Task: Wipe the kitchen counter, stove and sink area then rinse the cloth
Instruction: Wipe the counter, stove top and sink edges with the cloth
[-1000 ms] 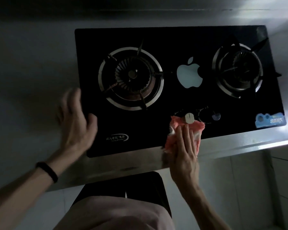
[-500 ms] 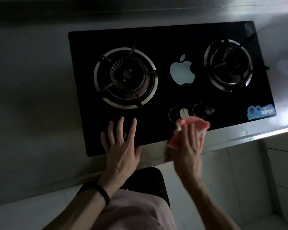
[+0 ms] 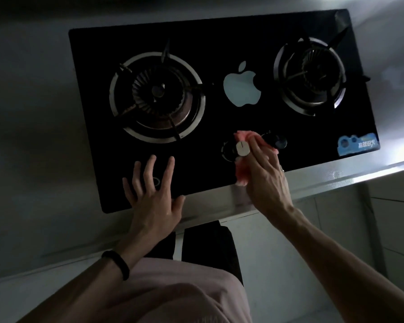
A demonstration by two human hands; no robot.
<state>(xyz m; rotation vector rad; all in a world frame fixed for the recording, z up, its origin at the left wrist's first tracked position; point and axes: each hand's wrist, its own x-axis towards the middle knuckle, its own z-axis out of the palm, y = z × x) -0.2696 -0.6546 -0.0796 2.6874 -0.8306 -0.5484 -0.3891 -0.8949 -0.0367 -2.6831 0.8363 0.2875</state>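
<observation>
We see the pink cloth (image 3: 241,171) lying on the front edge of the black glass stove (image 3: 219,43), between the white knob (image 3: 242,149) and the dark knob (image 3: 275,142). Our right hand (image 3: 266,178) presses it down with straight fingers, not clenched. Our left hand (image 3: 153,201) rests spread and released on the glass, below the left burner (image 3: 158,96). A steel tabletop (image 3: 33,136) surrounds the stove.
</observation>
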